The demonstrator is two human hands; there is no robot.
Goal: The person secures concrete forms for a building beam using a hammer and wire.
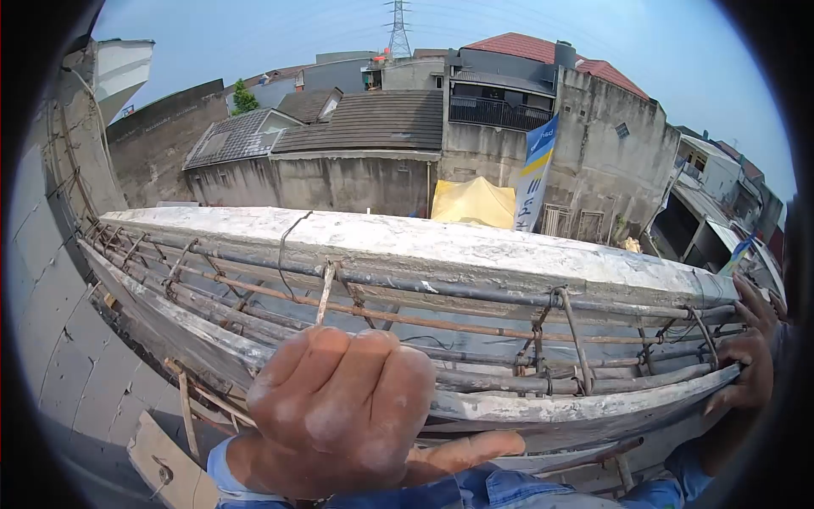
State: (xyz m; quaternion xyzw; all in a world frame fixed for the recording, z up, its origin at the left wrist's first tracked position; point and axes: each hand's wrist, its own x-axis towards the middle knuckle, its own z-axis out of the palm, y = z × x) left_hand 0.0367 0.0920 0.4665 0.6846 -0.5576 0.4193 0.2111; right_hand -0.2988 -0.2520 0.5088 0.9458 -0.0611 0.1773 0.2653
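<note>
A long reinforcement cage of steel bars (475, 321) with wire-tied stirrups lies between a whitish far board (475, 250) and a near board (593, 410). My left hand (343, 411) is closed in a fist over the near board, knuckles up, its thumb stretched to the right. What its fingers hold is hidden beneath them. A pale stirrup leg (326, 293) stands just beyond the knuckles. At the right end, my right hand (750, 356) grips the near board, its upper fingers reaching toward the far board.
A grey block wall (51, 339) runs down the left side. Lumber pieces (186, 411) and a plank with a hole (165, 467) lie below the near board. Beyond are a yellow tarp (473, 202), a blue banner (536, 170), tiled roofs (365, 119) and concrete walls (606, 153).
</note>
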